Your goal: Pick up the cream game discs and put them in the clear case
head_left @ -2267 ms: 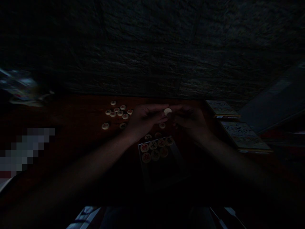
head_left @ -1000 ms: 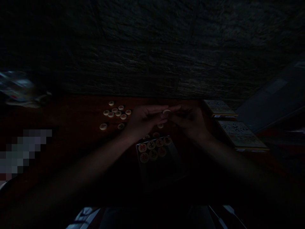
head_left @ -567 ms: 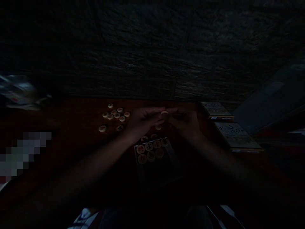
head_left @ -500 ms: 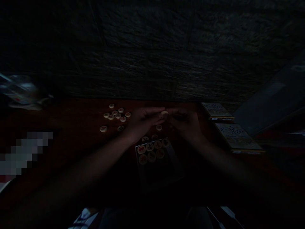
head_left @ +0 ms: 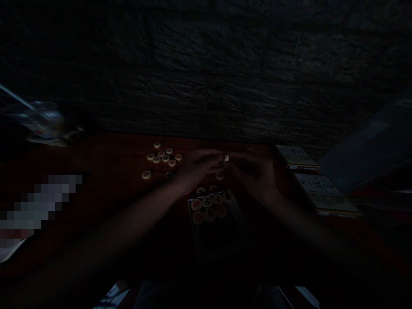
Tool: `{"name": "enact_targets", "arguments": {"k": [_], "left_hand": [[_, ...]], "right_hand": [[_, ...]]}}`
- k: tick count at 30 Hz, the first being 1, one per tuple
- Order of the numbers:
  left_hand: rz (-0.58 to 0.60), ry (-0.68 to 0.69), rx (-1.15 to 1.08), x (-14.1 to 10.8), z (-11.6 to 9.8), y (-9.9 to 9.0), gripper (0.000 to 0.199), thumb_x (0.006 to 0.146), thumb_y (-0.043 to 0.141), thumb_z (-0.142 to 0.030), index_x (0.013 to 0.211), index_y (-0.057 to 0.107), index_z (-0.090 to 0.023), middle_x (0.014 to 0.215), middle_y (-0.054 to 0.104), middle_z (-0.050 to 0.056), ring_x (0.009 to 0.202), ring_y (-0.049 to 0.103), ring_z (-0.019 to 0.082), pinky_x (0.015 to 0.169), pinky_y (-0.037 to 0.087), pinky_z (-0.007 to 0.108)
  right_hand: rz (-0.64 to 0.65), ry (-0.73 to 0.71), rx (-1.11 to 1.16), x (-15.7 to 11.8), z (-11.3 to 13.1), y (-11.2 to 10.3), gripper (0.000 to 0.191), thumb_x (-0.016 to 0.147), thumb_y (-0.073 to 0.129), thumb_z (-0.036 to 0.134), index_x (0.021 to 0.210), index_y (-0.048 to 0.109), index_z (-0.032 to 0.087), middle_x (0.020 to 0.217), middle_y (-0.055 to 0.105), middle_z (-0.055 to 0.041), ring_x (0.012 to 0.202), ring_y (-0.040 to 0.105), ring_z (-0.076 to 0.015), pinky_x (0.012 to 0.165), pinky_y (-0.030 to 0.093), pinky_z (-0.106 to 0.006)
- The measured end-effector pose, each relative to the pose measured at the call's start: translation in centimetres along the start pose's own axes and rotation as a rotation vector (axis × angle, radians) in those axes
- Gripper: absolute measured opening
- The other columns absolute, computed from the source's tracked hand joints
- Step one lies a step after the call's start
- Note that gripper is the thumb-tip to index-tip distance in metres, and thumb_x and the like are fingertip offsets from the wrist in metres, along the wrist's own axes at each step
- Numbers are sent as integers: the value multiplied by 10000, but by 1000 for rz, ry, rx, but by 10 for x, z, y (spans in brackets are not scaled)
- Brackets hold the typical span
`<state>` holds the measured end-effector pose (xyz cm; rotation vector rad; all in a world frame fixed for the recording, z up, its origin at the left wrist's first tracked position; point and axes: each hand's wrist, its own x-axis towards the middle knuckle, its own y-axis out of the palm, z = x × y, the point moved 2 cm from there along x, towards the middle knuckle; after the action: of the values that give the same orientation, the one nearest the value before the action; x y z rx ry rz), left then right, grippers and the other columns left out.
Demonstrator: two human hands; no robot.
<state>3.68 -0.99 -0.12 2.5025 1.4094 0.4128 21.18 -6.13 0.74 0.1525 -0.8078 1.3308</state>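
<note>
1 head camera | above table | faces forward, down | near hands

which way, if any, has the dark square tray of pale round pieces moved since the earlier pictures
No, the dark square tray shows no clear shift against the rough grey stone wall; only the camera's view has moved slightly.

Table reddish-brown; pieces pale, marked red or black.
</note>
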Motion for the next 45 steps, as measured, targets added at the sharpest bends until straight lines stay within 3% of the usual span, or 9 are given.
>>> {"name": "enact_targets", "arguments": {"k": [4, 9, 20, 35, 45], "left_hand": [[16, -25, 25, 0, 0, 0, 239, 845, 858, -325, 994, 826, -141, 989, 809, 100, 927, 768, 182, 927, 606, 337], [20, -37, -26, 0, -3, 3, 243, 836, 866, -298, 1020, 831, -143, 1001, 805, 98, 914, 760, 173, 902, 595, 310], [41, -51, -59, -1, -5, 1, 299, 859, 826, -225, 1143, 782, -140, 1094, 781, 109, 933, 753, 195, 826, 600, 309], [-1, -28, -8, -1, -6, -1, 366, 794, 863, -212, 1143, 774, -147, 1103, 783, 113, 893, 756, 209, 787, 607, 342], [11, -24, 15, -1, -7, 1, 319, 800, 836, -230, 1101, 772, -146, 1047, 783, 97, 854, 751, 200, 761, 605, 334]], "right_hand": [[19, -60, -63, 0, 3, -2, 227, 886, 793, 268, 1109, 838, 272, 1031, 767, -61, 901, 723, -214, 770, 597, -353], [25, -61, -58, 2, 1, -2, 284, 877, 795, 259, 1159, 825, 266, 1026, 769, -58, 833, 708, -199, 734, 587, -341], [46, -53, -63, 2, 0, -2, 291, 887, 796, 277, 1178, 818, 262, 1016, 762, -56, 882, 714, -214, 777, 590, -360], [68, -56, -75, 2, 2, -2, 257, 887, 804, 315, 1134, 814, 246, 1055, 767, -73, 910, 731, -213, 776, 590, -343], [88, -60, -104, 0, 0, -1, 261, 895, 797, 330, 1142, 801, 246, 1016, 762, -53, 798, 712, -178, 713, 576, -316]]}}
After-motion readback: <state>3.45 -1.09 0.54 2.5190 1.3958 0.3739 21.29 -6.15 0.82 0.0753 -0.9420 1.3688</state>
